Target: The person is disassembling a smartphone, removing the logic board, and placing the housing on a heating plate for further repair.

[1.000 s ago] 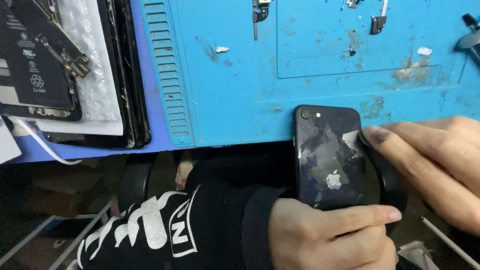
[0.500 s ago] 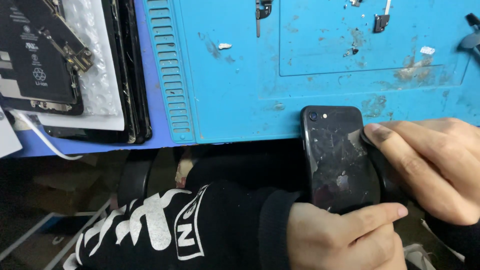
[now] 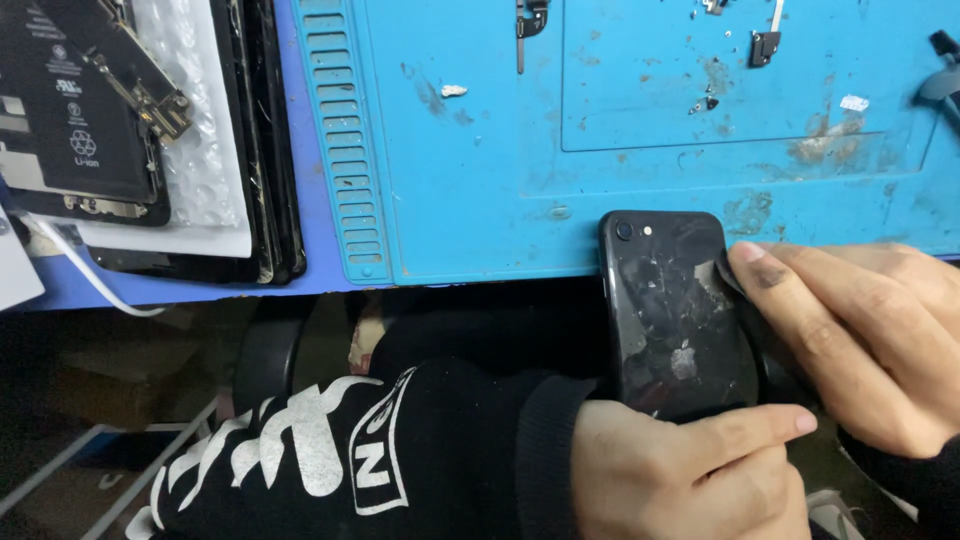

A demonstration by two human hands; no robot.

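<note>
A black smartphone (image 3: 672,310) lies back side up, its glass cracked, overhanging the front edge of a blue work mat (image 3: 480,190). My left hand (image 3: 690,470), in a black sleeve with white print, grips the phone's lower end, the thumb stretched along its bottom edge. My right hand (image 3: 850,340) rests against the phone's right side, a fingertip pressing on a small thin piece at the upper right edge of the back.
A stack of dark phone parts with a black battery (image 3: 70,110) and bubble wrap sits at the left. A white cable (image 3: 80,270) trails off the desk edge. Small metal parts (image 3: 765,45) and debris dot the mat's far side. A dark tool (image 3: 940,80) lies far right.
The view has shifted slightly, so the phone appears a little further right. My right fingertip stays on the phone's right edge and my left hand keeps its grip.
</note>
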